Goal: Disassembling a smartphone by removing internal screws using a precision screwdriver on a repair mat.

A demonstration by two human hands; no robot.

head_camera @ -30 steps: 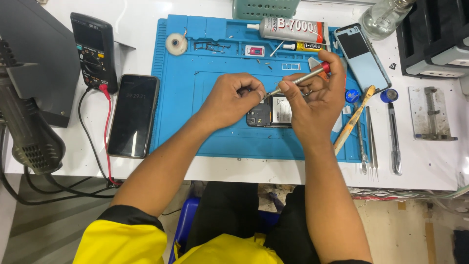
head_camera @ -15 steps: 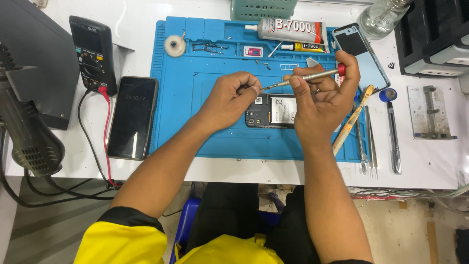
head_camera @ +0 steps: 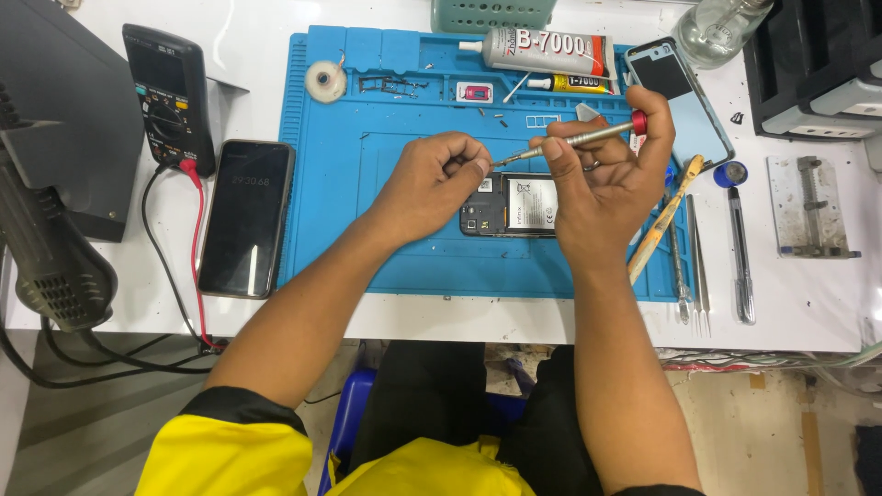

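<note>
Red-capped screwdriver (head_camera: 570,140) is pinched in the right hand (head_camera: 602,188); its tip meets the left hand (head_camera: 432,184), fingers pressed together on it, above an opened phone (head_camera: 519,207) on the blue mat (head_camera: 331,184).

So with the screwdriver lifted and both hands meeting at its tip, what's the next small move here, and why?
Probably lower the tip back onto the opened phone. The right hand holds the screwdriver tilted above the phone, and the left hand pinches at its tip, perhaps seating or removing a screw too small to see. The phone lies open directly beneath on the blue mat.
</note>
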